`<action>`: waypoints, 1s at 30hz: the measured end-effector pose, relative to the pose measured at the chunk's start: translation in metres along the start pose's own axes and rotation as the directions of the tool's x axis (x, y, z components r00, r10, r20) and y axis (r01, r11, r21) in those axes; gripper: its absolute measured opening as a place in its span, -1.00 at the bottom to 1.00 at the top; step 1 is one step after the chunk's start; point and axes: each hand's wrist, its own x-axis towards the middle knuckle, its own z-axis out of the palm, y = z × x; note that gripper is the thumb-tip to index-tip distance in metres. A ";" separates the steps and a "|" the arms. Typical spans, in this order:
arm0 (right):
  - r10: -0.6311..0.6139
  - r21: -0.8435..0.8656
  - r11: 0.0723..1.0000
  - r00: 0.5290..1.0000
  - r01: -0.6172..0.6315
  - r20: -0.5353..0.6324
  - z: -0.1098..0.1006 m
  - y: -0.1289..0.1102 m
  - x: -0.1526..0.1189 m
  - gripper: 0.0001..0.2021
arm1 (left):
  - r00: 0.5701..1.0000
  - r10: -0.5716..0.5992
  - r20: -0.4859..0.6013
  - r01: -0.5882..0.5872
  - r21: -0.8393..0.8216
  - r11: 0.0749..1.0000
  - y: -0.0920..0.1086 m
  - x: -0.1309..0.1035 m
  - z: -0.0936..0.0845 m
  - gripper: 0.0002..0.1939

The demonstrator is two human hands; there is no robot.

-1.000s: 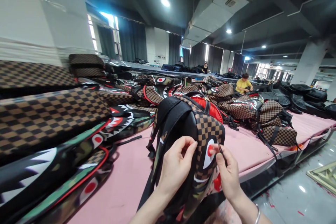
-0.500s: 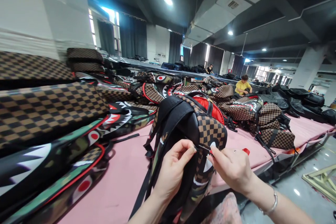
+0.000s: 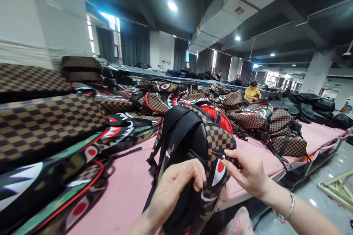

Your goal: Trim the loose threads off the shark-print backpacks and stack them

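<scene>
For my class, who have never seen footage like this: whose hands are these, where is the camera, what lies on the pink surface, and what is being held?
The camera sits on a person's head, looking forward and down, so the two bare hands are the wearer's own. The left hand and right hand both pinch the upright checkered backpack with a shark-mouth print, standing on the pink table. Whether the right fingers hold a small tool is unclear. More such backpacks are stacked at the left and piled behind. Far off, a person in a yellow shirt works.

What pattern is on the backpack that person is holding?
The backpack has a brown-and-black checkerboard with a shark eye and teeth print, clearest in the head view.
</scene>
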 end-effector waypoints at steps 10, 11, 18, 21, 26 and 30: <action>0.613 0.516 0.663 0.789 -0.543 0.043 0.030 0.016 0.021 -0.81 | 0.993 0.080 0.085 -0.112 0.884 0.454 0.033 0.110 -0.026 -0.76; 0.608 0.482 0.688 0.793 -0.543 0.026 0.033 0.017 0.022 -0.82 | 0.994 0.039 0.099 -0.106 0.903 0.416 0.033 0.115 -0.025 -0.76; 0.534 0.377 0.787 0.845 -0.488 -0.023 0.042 0.022 0.025 -0.85 | 1.000 -0.001 -0.016 0.015 0.904 0.428 0.030 0.121 -0.011 -0.74; 0.506 0.331 0.820 0.862 -0.467 -0.038 0.045 0.019 0.027 -0.86 | 0.998 0.034 -0.044 0.023 0.882 0.471 0.025 0.117 -0.006 -0.73; 0.442 0.249 0.874 0.896 -0.416 -0.053 0.045 0.019 0.031 -0.88 | 0.994 0.080 -0.081 0.021 0.819 0.574 0.024 0.115 -0.009 -0.74; 0.457 0.369 0.834 0.888 -0.410 -0.044 0.038 0.010 0.020 -0.88 | 0.964 0.060 -0.257 0.137 0.682 0.718 0.017 0.131 -0.045 -0.56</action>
